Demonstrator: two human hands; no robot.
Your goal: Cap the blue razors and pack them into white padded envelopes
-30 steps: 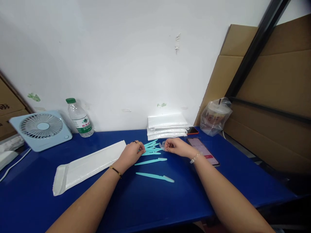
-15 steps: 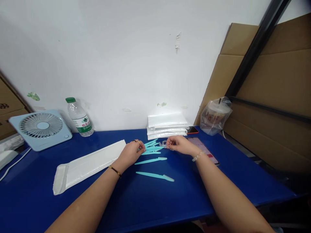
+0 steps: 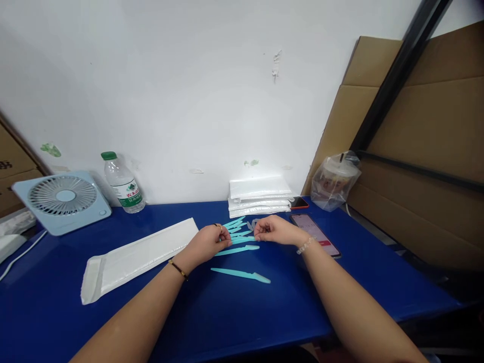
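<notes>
Several turquoise eyebrow razors lie in a loose fan in the middle of the blue table (image 3: 242,312). My left hand (image 3: 209,241) pinches the handle end of one eyebrow razor (image 3: 242,240), just above the table. At its other end my right hand (image 3: 274,230) has thumb and finger closed on the tip. A few small translucent caps (image 3: 252,225) lie behind my right fingers, partly hidden. Nearer to me rest two separate razors, one close below my hands (image 3: 242,249) and one farther forward (image 3: 242,274).
Left of my hands lies a long white pouch (image 3: 143,259). White packets (image 3: 259,194) are stacked against the wall, beside a phone (image 3: 315,234) and a bagged drink cup (image 3: 336,181). A bottle (image 3: 126,189) and a blue fan (image 3: 64,201) stand at the left.
Both hands have come slightly nearer to me, the right one also a little leftward from the translucent caps to the razor's tip. One razor is now stretched between them.
</notes>
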